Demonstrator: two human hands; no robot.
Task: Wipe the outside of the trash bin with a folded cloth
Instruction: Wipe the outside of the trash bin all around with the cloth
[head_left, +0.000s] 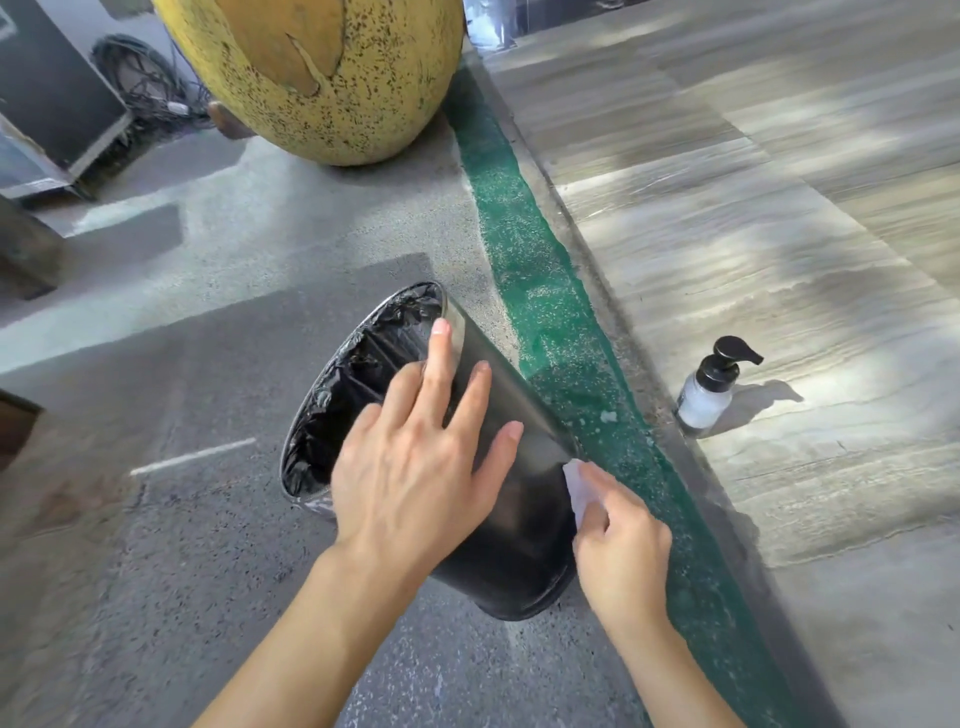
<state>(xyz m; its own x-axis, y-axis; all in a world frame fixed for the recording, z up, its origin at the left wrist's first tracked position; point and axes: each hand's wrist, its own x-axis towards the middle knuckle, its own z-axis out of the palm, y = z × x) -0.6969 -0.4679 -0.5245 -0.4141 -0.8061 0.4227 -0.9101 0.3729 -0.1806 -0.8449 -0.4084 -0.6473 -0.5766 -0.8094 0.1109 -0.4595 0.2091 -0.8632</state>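
1. The black round plastic trash bin (524, 499) sits tipped on the grey asphalt floor (208, 545). Its mouth leans left and away from you, and its base is low on the right, just beside the green painted strip (545, 312).
2. Your left hand (410, 467) lies flat on the bin's upper wall, fingers (441, 353) straight and spread. It presses but grips nothing. Your right hand (621, 551) pinches the white folded cloth (579, 486) against the bin's lower right side.
3. The main risk is that a flat palm on a smooth curved wall gives little hold. If you push the cloth hard towards the left, the tipped bin may roll or skid out from under that hand.
4. The crinkled black bin liner (358, 374) is draped over the rim close to your left fingertips. Dragging the hand across it could pull it loose.
5. Only a small patch of cloth shows past your right fingers. A long stroke could unfold it or leave bare knuckles rubbing the wall.
6. The right side is tight. Past the green strip comes what looks like the raised edge of the pale streaked stone paving (753, 260). The small white pump bottle with a black head (709, 387) stands near that edge, apart from the bin. A wide outward swing of your right arm might topple it.
7. There is more room to the left and towards you, where only asphalt shows near the bin. The large yellow speckled rounded object (322, 78) is well apart ahead. If the bin needs turning, turn it that way.
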